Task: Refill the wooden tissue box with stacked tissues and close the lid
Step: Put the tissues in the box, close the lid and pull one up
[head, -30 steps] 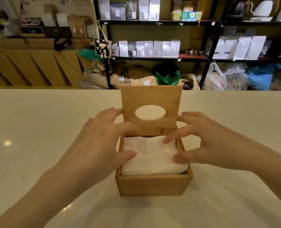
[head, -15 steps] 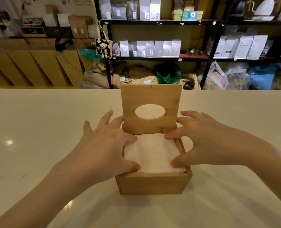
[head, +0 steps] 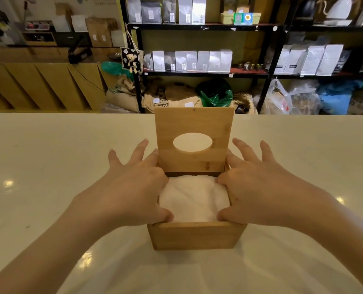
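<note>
A square wooden tissue box stands in the middle of a white counter. Its hinged lid, with an oval hole, stands upright at the back. A white stack of tissues fills the box, bulging up in the middle. My left hand presses on the stack's left edge, thumb at the front left corner, fingers spread over the box's left wall. My right hand mirrors it on the right edge, thumb at the front right corner. Both hands hide the side walls.
The white counter stretches wide on both sides of the box. Behind it stand black shelves with white and grey bags, sacks on the floor, and wooden cabinets at the left.
Both hands have moved down and outward onto the sides of the stack. The tissues have sunk lower into the box and now bulge in the middle.
</note>
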Demonstrator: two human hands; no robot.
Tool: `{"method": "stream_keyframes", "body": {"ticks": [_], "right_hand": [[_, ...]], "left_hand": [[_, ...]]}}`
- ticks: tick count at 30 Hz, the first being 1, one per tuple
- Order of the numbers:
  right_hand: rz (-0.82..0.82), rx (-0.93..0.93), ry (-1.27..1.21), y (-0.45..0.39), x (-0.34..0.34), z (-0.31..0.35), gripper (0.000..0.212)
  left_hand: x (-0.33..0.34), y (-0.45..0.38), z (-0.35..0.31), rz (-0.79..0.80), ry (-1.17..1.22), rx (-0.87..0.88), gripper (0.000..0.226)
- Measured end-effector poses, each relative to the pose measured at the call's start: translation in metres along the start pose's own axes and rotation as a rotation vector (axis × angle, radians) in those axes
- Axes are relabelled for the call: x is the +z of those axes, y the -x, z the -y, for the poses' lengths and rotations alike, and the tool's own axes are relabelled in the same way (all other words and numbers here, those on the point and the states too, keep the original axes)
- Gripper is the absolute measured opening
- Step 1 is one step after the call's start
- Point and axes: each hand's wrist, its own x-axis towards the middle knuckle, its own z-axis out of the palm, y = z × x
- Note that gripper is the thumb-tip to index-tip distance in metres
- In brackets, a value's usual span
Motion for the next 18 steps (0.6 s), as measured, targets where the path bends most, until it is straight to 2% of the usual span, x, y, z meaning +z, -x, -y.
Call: {"method": "stream_keyframes", "body": {"ticks": [3, 8, 14, 18], "right_hand": [[0.004, -0.009, -0.022, -0.001, -0.001, -0.002, 0.053], [0.013, 0.005, -0.231, 0.002, -0.010, -0.010, 0.057], [0.041, 0.036, -0.198, 0.002, -0.016, -0.004, 0.050], [0.061, 0.046, -0.183, -0.002, -0.017, -0.002, 0.049]], "left_hand": [[0.000, -0.003, 0.001, 0.018, 0.018, 0.011, 0.061], [-0.007, -0.002, 0.007, 0.008, 0.145, -0.034, 0.058], [-0.002, 0.000, -0.002, -0.013, -0.028, -0.031, 0.051], [-0.001, -0.004, -0.003, -0.043, -0.019, -0.064, 0.054]]}}
